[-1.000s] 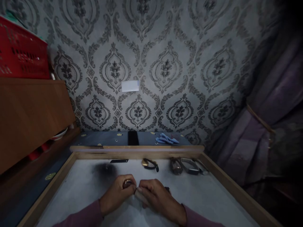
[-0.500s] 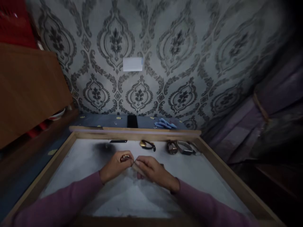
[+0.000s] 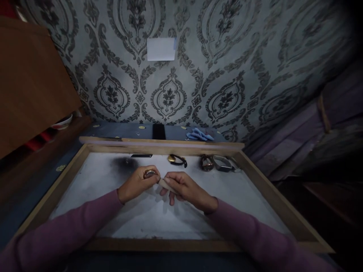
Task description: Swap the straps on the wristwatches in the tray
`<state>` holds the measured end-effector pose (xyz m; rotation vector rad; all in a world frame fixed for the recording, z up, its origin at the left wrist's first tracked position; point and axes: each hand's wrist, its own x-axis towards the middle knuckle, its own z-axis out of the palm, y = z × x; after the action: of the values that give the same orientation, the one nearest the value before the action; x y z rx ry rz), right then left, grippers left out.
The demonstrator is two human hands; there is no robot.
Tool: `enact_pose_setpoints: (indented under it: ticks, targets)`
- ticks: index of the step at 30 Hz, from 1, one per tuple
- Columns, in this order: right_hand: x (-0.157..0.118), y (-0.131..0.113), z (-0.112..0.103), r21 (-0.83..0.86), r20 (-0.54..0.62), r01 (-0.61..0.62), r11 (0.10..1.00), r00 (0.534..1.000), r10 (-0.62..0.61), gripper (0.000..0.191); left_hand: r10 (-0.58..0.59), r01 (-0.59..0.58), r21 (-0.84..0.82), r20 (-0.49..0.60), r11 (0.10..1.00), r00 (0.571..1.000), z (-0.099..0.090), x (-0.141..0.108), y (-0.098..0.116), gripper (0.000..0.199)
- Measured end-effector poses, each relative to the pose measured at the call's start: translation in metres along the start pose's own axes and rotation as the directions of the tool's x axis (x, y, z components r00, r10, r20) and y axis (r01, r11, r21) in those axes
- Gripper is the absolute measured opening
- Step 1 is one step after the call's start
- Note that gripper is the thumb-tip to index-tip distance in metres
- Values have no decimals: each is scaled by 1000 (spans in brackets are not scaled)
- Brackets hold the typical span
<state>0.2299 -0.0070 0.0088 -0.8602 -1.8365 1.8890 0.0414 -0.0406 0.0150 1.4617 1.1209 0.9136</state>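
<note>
Over the tray's white floor (image 3: 136, 223), my two hands meet at the fingertips. My left hand (image 3: 138, 185) is closed on a wristwatch (image 3: 149, 173) whose round, gold-coloured case shows between thumb and fingers. My right hand (image 3: 187, 189) pinches the end of a pale beige strap (image 3: 168, 185), close to the left fingertips; its lower fingers hang loose. Whether strap and case are joined cannot be made out. Beyond the hands lie a gold watch with a black strap (image 3: 176, 160), a brown watch (image 3: 206, 163) and a square-cased watch (image 3: 222, 163).
A raised wooden rim (image 3: 161, 143) frames the tray. Near its far side lie a black blade-like strip (image 3: 141, 155) and a dark smudge (image 3: 124, 164). Behind the rim are a black flat object (image 3: 159, 132) and a blue cloth (image 3: 199, 134). A wooden cabinet (image 3: 34, 83) stands left.
The camera view has tilted downward, so the tray sits higher in the picture. Both hands keep their grip on the watch and strap; the right hand's lower fingers have spread a little.
</note>
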Motion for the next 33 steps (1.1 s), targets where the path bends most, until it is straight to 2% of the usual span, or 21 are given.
enact_pose_setpoints:
  ticks: [8,13,17,22,33]
  targets:
    - [-5,-5,-3,-177,-36,66,982,997,-73,38,-63,83,-158,126,984,990,-3,-4,3,29]
    - [-5,-6,-5,-281,-33,112,953,992,-126,41,-97,121,-108,206,987,974,-11,-4,3,27]
    - [-5,-3,-7,-325,-39,129,937,988,-150,43,-90,108,-61,248,992,965,-14,-2,0,25]
    - [-4,4,-11,-370,3,103,923,994,-110,44,-77,87,-27,256,996,964,-11,-2,-4,24]
    - [-5,6,-15,-397,99,80,914,994,-44,44,-15,3,61,191,998,981,-3,-1,-22,14]
